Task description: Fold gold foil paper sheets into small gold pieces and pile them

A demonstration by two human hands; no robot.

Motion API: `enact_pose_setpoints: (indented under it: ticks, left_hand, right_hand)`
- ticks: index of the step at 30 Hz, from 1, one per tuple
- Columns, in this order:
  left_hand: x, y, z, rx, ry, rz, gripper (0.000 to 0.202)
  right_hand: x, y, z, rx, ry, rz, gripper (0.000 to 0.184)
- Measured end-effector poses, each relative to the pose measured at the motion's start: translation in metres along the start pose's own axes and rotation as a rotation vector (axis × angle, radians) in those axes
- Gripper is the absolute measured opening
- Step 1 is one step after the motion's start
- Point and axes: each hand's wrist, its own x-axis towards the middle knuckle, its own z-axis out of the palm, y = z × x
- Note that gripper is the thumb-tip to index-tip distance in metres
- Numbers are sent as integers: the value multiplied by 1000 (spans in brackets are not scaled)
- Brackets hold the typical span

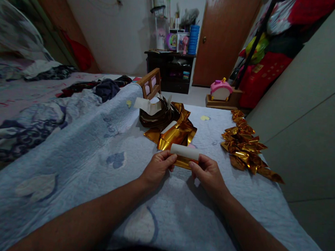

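Note:
Between my two hands is a sheet of gold foil paper (183,162) with a white backing that curls over along its far edge. My left hand (160,165) pinches its left end between thumb and fingers. At the right end, my right hand (206,171) grips it the same way, thumb on the gold side. Just beyond the sheet lies a heap of crumpled gold foil (174,135). Behind that heap sits a dark brown coiled bundle (156,115) with a pale paper strip on top. Folded gold foil pieces (243,144) are piled at the right.
A light blue quilt with heart shapes (96,189) covers the surface under my hands. Rumpled bedding (41,115) lies to the left. A pale cabinet (304,129) borders the right side. Beyond the bed stand a dark shelf (170,71) and a pink toy (221,90).

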Motion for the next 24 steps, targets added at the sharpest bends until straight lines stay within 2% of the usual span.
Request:
enact_pose_setpoints:
  ticks: [4, 9, 24]
  left_hand:
    - [2, -3, 0, -95, -30, -41, 36]
    - [1, -1, 3, -163, -53, -86, 43]
    - [0, -3, 6, -250, -117, -165, 42]
  right_hand:
    - [-1, -1, 1, -8, 11, -70, 20]
    - [-2, 0, 3, -20, 7, -97, 24]
    - [-7, 4, 2, -151, 12, -231, 27]
